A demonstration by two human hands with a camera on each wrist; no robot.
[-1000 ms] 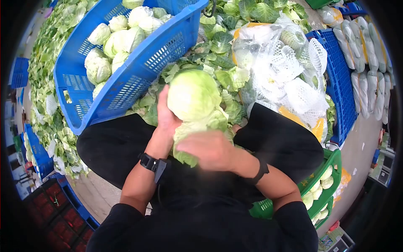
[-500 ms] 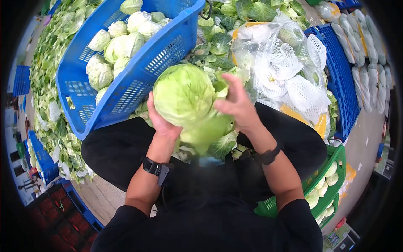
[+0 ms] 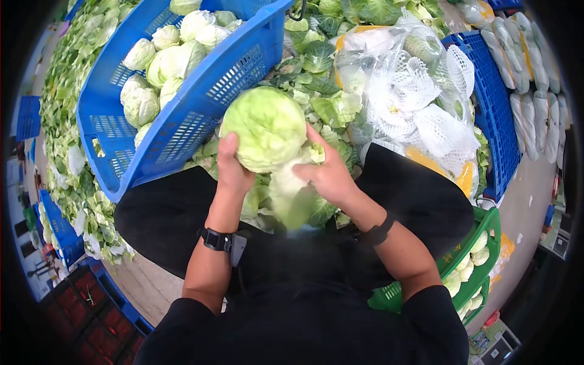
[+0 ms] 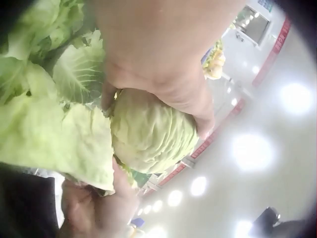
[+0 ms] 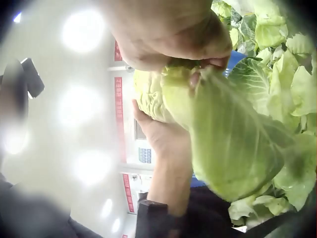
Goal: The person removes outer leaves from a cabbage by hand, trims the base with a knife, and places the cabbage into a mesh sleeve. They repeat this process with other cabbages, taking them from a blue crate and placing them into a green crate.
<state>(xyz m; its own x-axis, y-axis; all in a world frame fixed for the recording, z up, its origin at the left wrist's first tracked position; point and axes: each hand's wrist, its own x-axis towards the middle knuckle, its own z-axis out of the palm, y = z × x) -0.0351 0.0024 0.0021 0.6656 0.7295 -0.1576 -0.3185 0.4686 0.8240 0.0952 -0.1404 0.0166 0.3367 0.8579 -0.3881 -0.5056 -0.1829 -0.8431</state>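
A round pale-green cabbage (image 3: 264,129) is held up above the lap. My left hand (image 3: 233,167) grips it from the left side and below, thumb up along its side, other fingers hidden beneath. At the cabbage's right, my right hand (image 3: 328,173) pinches a large outer cabbage leaf (image 3: 287,193) that hangs below the head. In the right wrist view the broad leaf (image 5: 233,139) droops from under the curled fingers. Seen from the left wrist, the wrinkled cabbage (image 4: 151,131) sits under the left palm, with the leaf (image 4: 59,144) beside it.
A tilted blue crate (image 3: 243,76) holding several cabbages stands at front left. Loose leaves (image 3: 319,61) pile up ahead and to the far left. White foam nets in a plastic bag (image 3: 404,91) lie at front right. A green crate (image 3: 486,228) of cabbages is by the right knee.
The right hand swept up from in front of the cabbage to its right side, then moved slightly down and inward onto a leaf. The left hand keeps holding the cabbage, now slightly farther left.
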